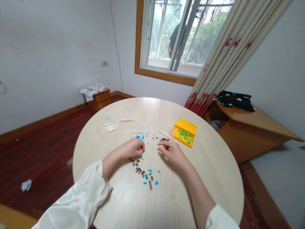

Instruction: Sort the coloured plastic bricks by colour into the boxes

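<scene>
My left hand is closed in a pinch, with a small blue brick at its fingertips. It hovers at the front edge of a transparent box that holds several blue bricks. My right hand has its fingers slightly apart, just in front of a second transparent box with brown bricks in it; I see nothing between those fingers. Loose brown bricks and blue bricks lie mixed on the table between my forearms.
An open yellow case with green bricks lies to the right on the round table. Two transparent boxes stand at the back left, one with pale pieces, the other with yellow pieces. A wooden cabinet stands beyond the table's right edge.
</scene>
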Demonstrator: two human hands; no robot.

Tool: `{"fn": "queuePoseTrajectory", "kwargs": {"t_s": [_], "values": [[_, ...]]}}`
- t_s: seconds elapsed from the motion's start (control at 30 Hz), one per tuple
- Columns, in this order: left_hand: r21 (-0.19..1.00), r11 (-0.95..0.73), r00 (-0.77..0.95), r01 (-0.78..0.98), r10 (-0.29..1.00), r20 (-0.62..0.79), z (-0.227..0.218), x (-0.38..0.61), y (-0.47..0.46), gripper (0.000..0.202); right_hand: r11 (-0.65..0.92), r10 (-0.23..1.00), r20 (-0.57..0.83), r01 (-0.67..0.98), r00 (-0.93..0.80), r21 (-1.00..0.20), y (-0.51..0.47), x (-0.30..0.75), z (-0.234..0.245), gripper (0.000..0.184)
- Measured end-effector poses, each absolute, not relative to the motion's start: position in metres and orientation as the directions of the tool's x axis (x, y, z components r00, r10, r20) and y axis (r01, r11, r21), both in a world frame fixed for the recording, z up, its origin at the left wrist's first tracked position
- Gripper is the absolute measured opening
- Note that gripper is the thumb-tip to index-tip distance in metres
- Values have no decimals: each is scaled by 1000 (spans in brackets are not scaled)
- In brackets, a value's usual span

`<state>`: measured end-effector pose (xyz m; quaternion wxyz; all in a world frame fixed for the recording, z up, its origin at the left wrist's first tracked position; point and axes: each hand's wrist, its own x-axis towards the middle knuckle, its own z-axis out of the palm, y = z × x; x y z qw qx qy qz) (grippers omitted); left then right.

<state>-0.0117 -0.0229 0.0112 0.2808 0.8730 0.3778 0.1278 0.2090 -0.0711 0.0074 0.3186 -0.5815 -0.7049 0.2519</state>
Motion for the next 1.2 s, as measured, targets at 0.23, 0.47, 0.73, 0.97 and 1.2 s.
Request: {"fn": "queuePoseTrajectory", "kwargs": {"t_s": [0.23,0.47,0.73,0.97,1.2], "values": [[613,-501,390,611,864,318,10,-18,-10,15,243,905,-23,562,-424,-790,-85,196,14,18],[606,-477,334,636,879,340,-2,-15,-5,20,317,837,-48,554,-545,-770,-98,173,16,22],[622,-512,392,593,858,333,-6,-14,-4,24,389,851,47,568,-523,-726,-99,149,9,32],[626,-535,442,568,839,317,-7,-13,-6,24,495,831,112,633,-545,-595,-93,146,-2,29],[616,-538,435,576,839,326,-4,-13,-8,23,532,820,128,660,-558,-531,-90,143,-7,24]]}}
